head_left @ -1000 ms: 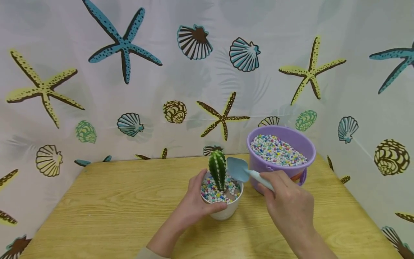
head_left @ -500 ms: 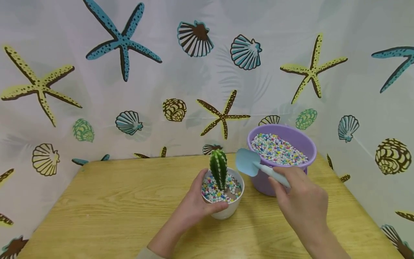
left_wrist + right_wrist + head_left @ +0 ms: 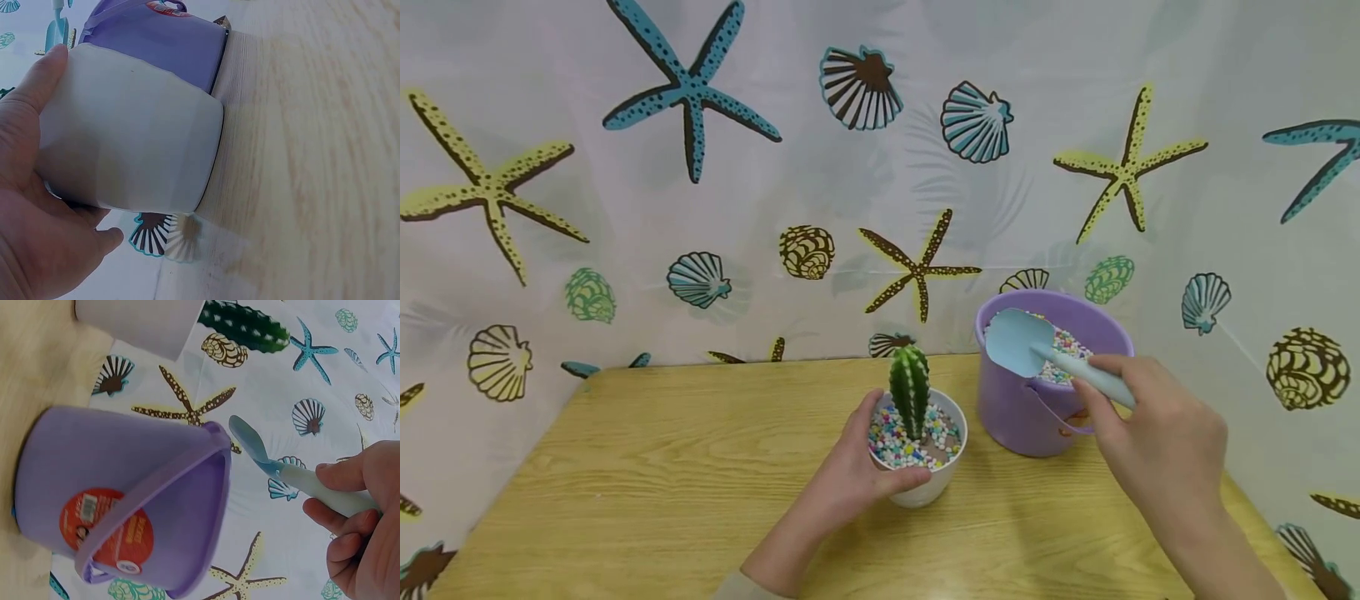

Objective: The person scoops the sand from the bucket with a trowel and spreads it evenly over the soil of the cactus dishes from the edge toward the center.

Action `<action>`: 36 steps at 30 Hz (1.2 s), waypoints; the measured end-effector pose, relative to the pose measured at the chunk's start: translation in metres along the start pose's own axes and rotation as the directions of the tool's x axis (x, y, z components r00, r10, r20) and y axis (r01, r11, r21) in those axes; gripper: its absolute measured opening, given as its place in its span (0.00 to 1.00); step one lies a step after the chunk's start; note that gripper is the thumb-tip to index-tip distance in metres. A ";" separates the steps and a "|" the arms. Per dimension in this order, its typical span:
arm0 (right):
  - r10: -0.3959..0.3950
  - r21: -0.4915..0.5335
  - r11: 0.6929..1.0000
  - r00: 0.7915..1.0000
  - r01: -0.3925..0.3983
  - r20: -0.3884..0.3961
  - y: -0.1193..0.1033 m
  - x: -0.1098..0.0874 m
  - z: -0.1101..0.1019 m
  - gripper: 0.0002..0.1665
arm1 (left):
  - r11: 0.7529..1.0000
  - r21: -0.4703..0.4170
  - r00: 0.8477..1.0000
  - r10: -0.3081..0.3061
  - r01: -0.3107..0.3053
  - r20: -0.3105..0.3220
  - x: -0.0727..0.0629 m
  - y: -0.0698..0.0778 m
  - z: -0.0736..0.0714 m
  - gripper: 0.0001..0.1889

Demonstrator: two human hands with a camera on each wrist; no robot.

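My left hand (image 3: pixel 859 467) grips the side of a white pot (image 3: pixel 917 492), thumb at the front of the rim and fingers round the far side. A green cactus (image 3: pixel 910 392) stands upright in it, with colourful beads (image 3: pixel 891 437) over part of the brown surface around its base. My right hand (image 3: pixel 1165 433) holds a light blue toy shovel (image 3: pixel 1018 342) by its handle. The blade hangs above the left part of a purple bucket (image 3: pixel 1007 417), which holds more beads (image 3: pixel 1063 346). In the right wrist view the shovel blade (image 3: pixel 249 439) is apart from the bucket's rim.
The pot and bucket stand on a wooden table (image 3: pixel 700 467). Behind and at the sides hangs a pale cloth (image 3: pixel 745 183) printed with starfish and shells. The bucket's purple handle (image 3: pixel 156 481) hangs down along its side, near a red label (image 3: pixel 134 544).
My right hand has carried the shovel away from the cactus, rightward and up, to above the bucket. The left hand stays on the pot.
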State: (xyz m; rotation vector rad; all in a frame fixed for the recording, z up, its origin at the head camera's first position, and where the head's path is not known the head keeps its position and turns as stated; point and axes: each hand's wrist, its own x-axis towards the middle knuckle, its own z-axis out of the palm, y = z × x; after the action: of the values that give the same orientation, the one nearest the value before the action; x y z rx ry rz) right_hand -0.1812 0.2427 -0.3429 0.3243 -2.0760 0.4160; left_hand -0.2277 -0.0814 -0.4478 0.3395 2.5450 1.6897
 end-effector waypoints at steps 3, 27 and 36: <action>0.009 -0.020 1.000 1.000 -0.009 0.010 0.007 0.008 -0.004 0.17 | 1.000 -0.003 1.000 0.013 -0.013 0.002 0.000 -0.001 -0.001 0.68; 0.201 -0.165 0.975 0.913 -0.150 0.354 0.054 0.040 -0.013 0.21 | 1.000 0.021 1.000 0.014 -0.014 0.004 0.001 -0.003 0.001 0.69; 0.207 -0.206 0.971 0.867 -0.124 0.454 0.064 0.050 -0.016 0.20 | 1.000 0.024 1.000 0.013 -0.013 -0.004 -0.001 -0.002 0.000 0.68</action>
State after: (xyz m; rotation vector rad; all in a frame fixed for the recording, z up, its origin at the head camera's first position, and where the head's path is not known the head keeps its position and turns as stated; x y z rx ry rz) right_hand -0.2194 0.3041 -0.3024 0.1511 -2.6159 0.2734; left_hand -0.2271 -0.0829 -0.4499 0.3550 2.5737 1.6666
